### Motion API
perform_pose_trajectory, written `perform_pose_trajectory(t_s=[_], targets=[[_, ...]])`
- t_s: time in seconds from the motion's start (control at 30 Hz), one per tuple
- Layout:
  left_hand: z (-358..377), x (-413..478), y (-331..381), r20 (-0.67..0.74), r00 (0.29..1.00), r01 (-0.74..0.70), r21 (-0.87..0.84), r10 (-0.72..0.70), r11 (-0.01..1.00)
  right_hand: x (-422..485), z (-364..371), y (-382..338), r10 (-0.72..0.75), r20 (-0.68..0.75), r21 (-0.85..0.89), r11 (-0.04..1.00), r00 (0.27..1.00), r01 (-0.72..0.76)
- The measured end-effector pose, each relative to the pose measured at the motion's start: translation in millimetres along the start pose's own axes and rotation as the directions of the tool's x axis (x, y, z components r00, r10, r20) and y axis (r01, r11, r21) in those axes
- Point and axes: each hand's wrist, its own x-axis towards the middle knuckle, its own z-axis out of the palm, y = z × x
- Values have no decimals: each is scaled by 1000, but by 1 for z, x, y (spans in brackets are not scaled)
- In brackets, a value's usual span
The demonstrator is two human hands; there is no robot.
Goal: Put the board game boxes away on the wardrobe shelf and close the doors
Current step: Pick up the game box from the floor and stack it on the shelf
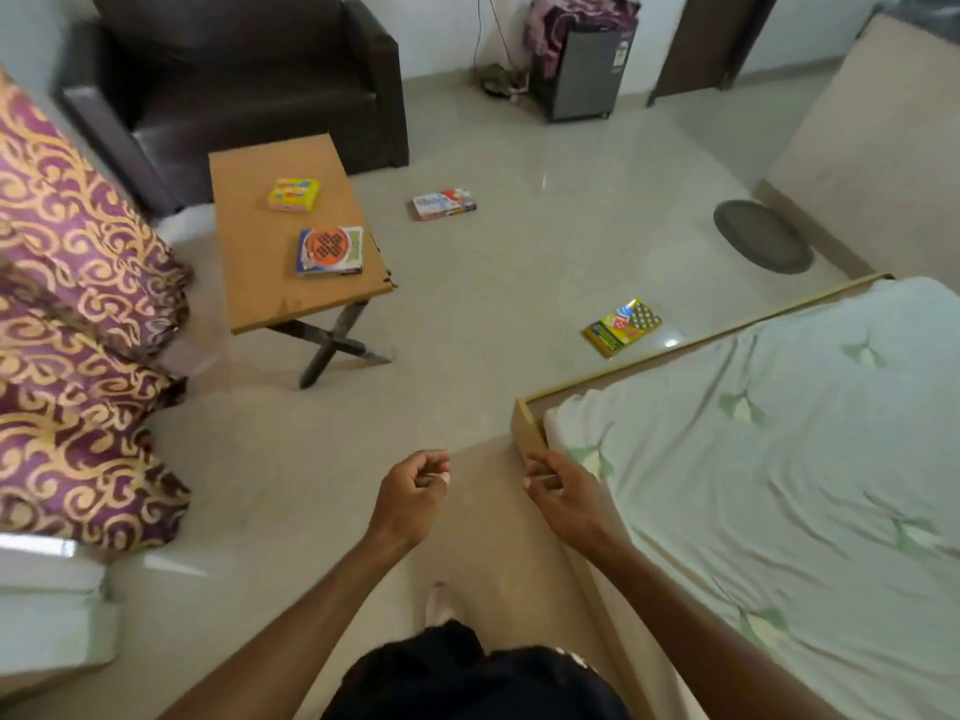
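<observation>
On the wooden table (260,283): 2 game boxes, a yellow box (293,194) at its far end, an orange box (330,252) nearer its front edge. Right of the table on the floor: a white box (444,204); further right & nearer, a green box (622,327) by the bed (779,459). Left hand (413,493) & right hand (558,488) hang in front of the table, fingers loosely curled, holding nothing.

I see open floor (493,304) ahead, wide lane between worktop (249,241) on left and bed (779,459) on right. Bed frame corner (522,415) juts just beside my right hand (558,485). Curtain (78,330) crowds left edge. Armchair (249,80) blocks behind worktop. Round mat (761,236) lies flat far right. Worktop's crossed legs (332,340) stick into lane low down.
</observation>
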Motion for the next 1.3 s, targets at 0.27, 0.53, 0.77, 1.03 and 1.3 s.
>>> perform_pose_trajectory(t_s=[0.27,0.53,0.77,1.03,1.3], targets=[[-36,201,67,17,999,-34,21,33,999,204,-10,-67,0,-57,108,994,998,6],[-39,428,132,28,1000,-12,21,11,1000,438,-49,-114,-27,-52,49,998,998,30],[-59,616,208,-51,998,-33,-15,32,999,628,-88,-185,-44,-2,7,999,999,44],[-85,850,256,-83,996,-27,-57,22,998,878,-98,-257,-66,43,-25,997,997,67],[-132,1083,328,-33,999,18,34,-17,999,1093,-99,-341,-14,51,24,1000,999,13]])
